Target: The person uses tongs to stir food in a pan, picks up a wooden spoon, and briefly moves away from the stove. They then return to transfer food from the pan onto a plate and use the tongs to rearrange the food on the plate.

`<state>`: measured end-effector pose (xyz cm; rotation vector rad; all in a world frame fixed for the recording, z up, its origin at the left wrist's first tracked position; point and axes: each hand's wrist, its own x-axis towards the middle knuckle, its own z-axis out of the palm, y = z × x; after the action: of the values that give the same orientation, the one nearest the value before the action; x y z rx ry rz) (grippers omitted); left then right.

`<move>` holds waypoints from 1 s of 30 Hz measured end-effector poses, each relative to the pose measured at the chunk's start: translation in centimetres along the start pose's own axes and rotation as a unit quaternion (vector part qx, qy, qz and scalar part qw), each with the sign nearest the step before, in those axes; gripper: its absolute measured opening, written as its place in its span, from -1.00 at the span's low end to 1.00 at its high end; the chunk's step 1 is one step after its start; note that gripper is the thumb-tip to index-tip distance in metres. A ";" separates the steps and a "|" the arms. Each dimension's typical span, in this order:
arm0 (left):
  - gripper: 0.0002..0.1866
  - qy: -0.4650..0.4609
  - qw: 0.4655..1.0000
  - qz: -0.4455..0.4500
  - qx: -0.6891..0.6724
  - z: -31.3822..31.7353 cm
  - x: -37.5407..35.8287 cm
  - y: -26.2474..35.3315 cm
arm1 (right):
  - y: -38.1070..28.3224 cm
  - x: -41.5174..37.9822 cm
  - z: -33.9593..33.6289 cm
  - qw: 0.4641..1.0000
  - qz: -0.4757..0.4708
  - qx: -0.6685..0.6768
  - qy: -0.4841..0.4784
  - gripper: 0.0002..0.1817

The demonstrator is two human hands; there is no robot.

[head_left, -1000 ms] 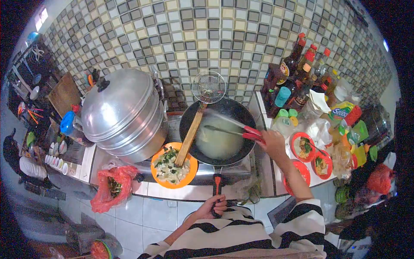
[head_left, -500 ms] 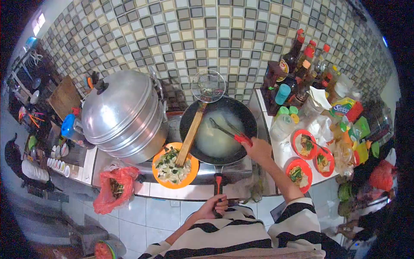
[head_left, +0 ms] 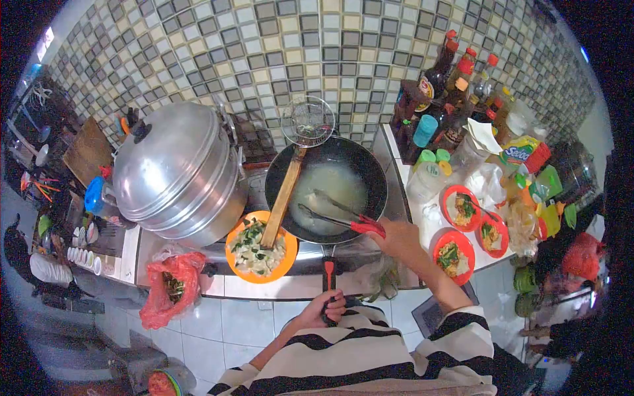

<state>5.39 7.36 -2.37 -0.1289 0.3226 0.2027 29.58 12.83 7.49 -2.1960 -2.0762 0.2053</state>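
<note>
My left hand (head_left: 322,310) is wrapped round the black and red handle of a dark wok (head_left: 375,173). Cloudy, pale liquid (head_left: 343,181) fills the bottom of the wok. In my right hand (head_left: 401,240) are red-handled tongs (head_left: 365,226), their dark arms apart and reaching down into the liquid; I cannot make out anything between the tips. A wire strainer (head_left: 308,122) rests across the wok's left side, its wooden handle (head_left: 282,201) ending over an orange plate (head_left: 292,256) of white pieces with green bits.
A large lidded metal steamer (head_left: 175,171) stands left of the wok. Below it hangs a pink plastic bag (head_left: 158,300). On the right counter are several red plates of food (head_left: 454,259), bottles (head_left: 441,69) and jars (head_left: 424,181). A tiled wall (head_left: 264,59) rises behind.
The tongs have moved lower and toward the near side of the wok, and their arms are wider apart. My left hand stays on the wok handle. The whole view has shifted slightly.
</note>
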 end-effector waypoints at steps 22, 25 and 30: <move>-0.75 0.030 0.999 0.021 0.007 0.4 -0.3 -0.2 | -0.4 -4.3 -4.0 0.991 0.131 0.009 0.034 -0.50; -0.76 0.033 0.999 0.021 0.007 0.8 -0.4 -0.2 | -0.1 -2.9 -4.0 0.981 0.170 0.080 0.049 -0.50; -0.78 0.047 0.998 0.029 0.030 0.9 -0.5 -0.2 | 0.1 1.2 -1.5 0.981 0.145 0.075 0.103 -0.52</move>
<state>5.24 7.19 -1.38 -0.0692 0.4271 0.2451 29.98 14.00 8.97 -2.3066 -1.5795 0.1443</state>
